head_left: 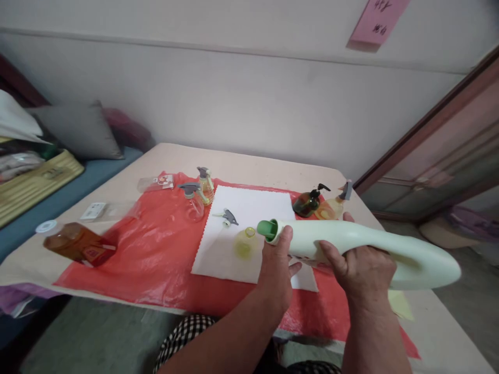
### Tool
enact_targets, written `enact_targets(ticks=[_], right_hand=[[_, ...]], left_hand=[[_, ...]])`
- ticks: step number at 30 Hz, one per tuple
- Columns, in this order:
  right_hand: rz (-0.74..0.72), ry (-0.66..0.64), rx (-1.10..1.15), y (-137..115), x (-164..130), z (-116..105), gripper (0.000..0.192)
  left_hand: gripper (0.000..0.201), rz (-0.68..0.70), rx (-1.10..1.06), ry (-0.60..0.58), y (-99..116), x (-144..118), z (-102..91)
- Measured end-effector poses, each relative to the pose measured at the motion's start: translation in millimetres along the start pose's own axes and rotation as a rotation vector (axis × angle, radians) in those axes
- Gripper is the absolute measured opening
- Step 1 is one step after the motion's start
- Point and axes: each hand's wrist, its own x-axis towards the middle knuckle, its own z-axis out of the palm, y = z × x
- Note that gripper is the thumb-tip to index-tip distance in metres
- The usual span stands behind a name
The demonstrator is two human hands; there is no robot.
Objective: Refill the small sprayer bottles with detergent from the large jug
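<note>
A pale green jug [413, 249] lies tipped nearly on its side over the table, its green spout [268, 228] toward the left. My right hand [368, 270] is closed round the jug's handle. Close to the mouth, my left hand [276, 265] supports the neck, thumb on the near side. Just left of the spout, a small round clear bottle [245, 248] with some yellow liquid stands uncapped on a white cloth [222, 259]. A grey trigger spray head [230, 217] lies on the cloth behind it.
A red plastic sheet [156, 249] covers much of the table. Two spray bottles [194, 208] stand left of the cloth; a dark pump bottle [306, 204] and another spray bottle [333, 208] stand right. An amber bottle [74, 241] leans at far left. A wall [234, 104] rises behind.
</note>
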Motion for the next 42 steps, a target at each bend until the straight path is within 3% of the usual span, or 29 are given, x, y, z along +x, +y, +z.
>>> enact_targets(ticks=[7, 12, 31, 42], right_hand=[[-0.074, 0.094, -0.053, -10.9, 1.7, -6.2, 0.087], [-0.085, 0.075, -0.081, -17.1, 3.3, -8.3, 0.078], [-0.185, 0.12, -0.152, -22.3, 11.6, -27.9, 0.071], [-0.127, 0.006, -0.169, -24.6, 15.4, -37.1, 0.076]], left_hand=[[0.054, -0.025, -0.084, 0.058, -0.1, 7.7, -1.2], [0.053, -0.085, -0.158, 0.084, -0.4, 12.2, -4.1], [0.051, -0.173, -0.257, 0.019, 0.3, 13.4, -6.3], [0.053, -0.178, -0.278, -0.01, -1.0, 13.3, -8.6]])
